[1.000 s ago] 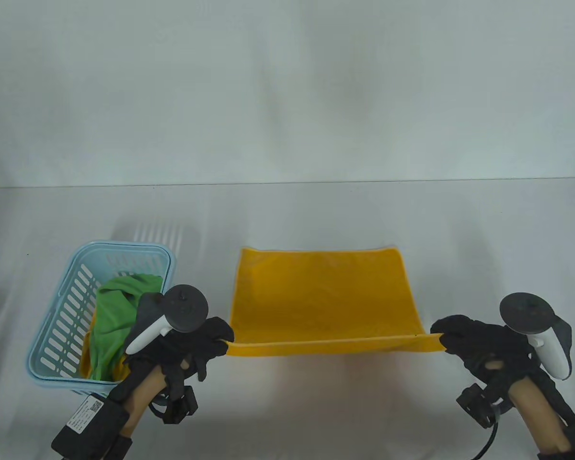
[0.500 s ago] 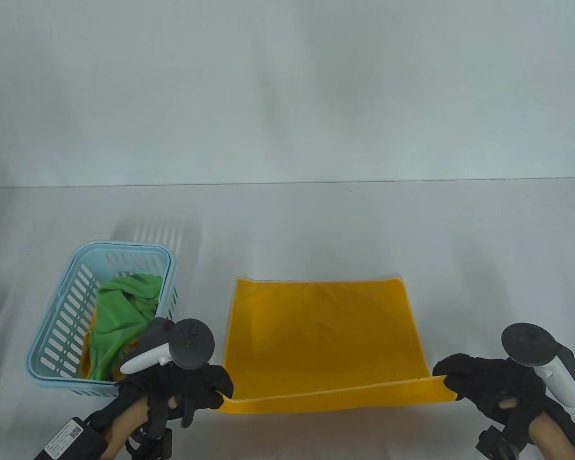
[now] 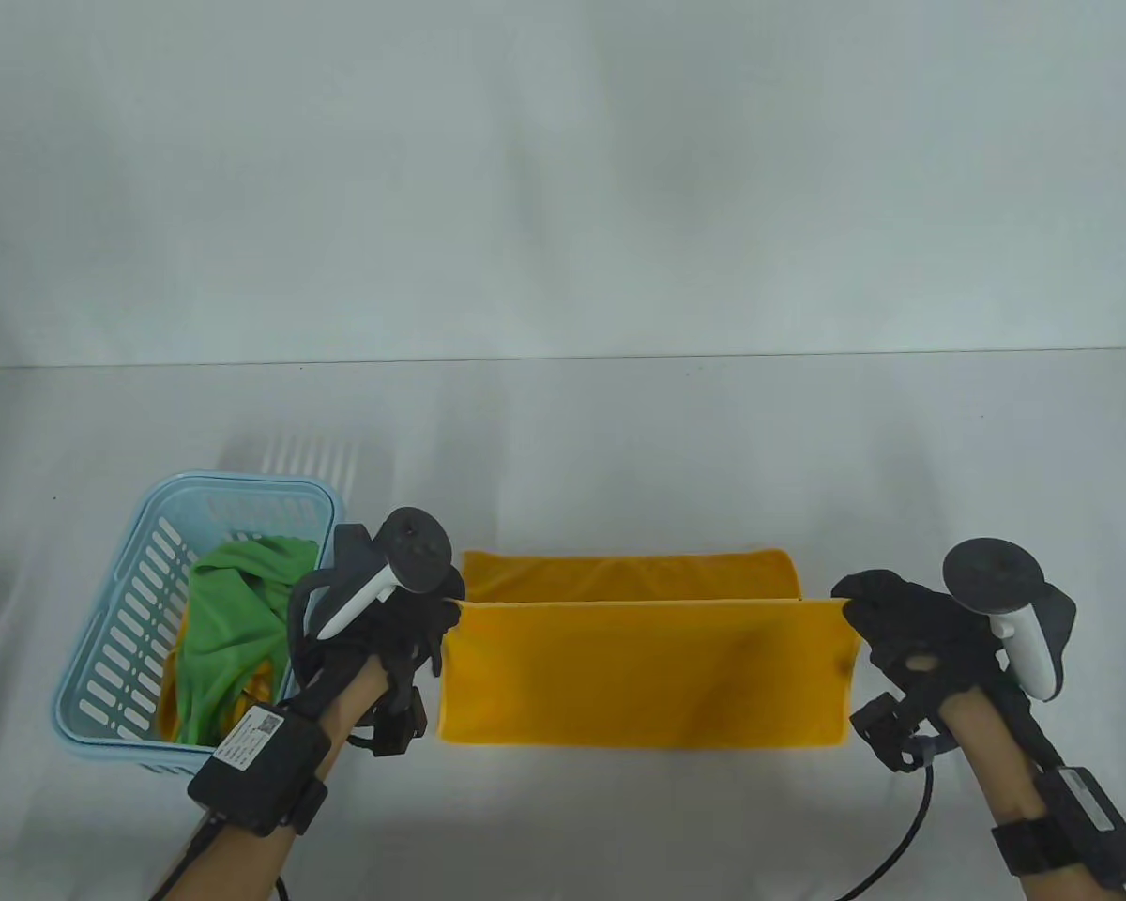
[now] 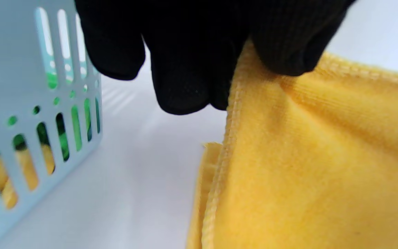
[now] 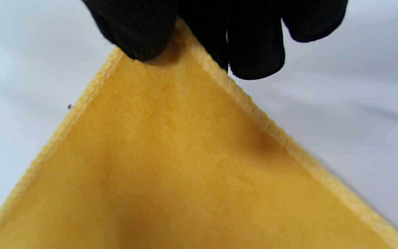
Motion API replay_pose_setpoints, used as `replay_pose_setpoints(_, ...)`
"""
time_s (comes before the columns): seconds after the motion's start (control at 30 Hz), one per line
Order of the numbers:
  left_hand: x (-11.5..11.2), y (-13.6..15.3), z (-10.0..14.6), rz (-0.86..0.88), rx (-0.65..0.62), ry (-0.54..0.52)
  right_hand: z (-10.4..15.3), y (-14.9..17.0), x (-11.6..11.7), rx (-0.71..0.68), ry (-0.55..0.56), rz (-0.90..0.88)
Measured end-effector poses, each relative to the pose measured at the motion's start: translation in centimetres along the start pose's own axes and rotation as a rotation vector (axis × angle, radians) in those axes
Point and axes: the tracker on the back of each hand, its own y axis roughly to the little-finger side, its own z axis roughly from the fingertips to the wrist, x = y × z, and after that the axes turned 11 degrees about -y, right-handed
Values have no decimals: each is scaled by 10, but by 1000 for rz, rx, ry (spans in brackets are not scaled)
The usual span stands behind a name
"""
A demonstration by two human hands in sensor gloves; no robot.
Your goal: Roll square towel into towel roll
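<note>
Yellow terry cloth with a stitched hem is what you are holding: the towel (image 3: 645, 671) is lying folded over on the table (image 3: 619, 432), its near layer covering most of the far layer, which is showing as a strip behind. Your left hand (image 3: 411, 627) is pinching the upper left corner of the top layer, the black knit fingertips (image 4: 181, 86) closing on the hem in the left wrist view. Your right hand (image 3: 901, 624) is pinching the upper right corner in the same way, thumb and fingers (image 5: 254, 52) meeting over the point of the cloth.

A white label (image 3: 247, 737) with a small printed code square is sitting on the black box strapped to your left forearm; its writing is too small to read.

Beside your left hand, a pale blue plastic basket (image 3: 131, 601) with slotted walls is standing on the table, holding a crumpled green cloth (image 3: 230, 610) over something yellow.
</note>
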Motion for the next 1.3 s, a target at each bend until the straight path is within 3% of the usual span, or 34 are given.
replay_pose_setpoints(0.23, -17, -16, -36, -105, 90, -54, -44, -9, 8, 117, 100, 39)
replay_pose_setpoints(0.53, -57, -17, -78, -181, 216, -143, -90, -6, 36, 245, 206, 123)
replay_pose_setpoints(0.73, -79, -10, -94, -163, 259, -87, -113, 1, 53, 311, 205, 157)
replay_pose_setpoints(0.93, -92, -2, -101, -98, 307, -67, -121, 7, 59, 340, 204, 141)
replay_pose_setpoints(1.3, -87, 2, -94, -22, 329, -88, -114, 11, 56, 325, 209, 118)
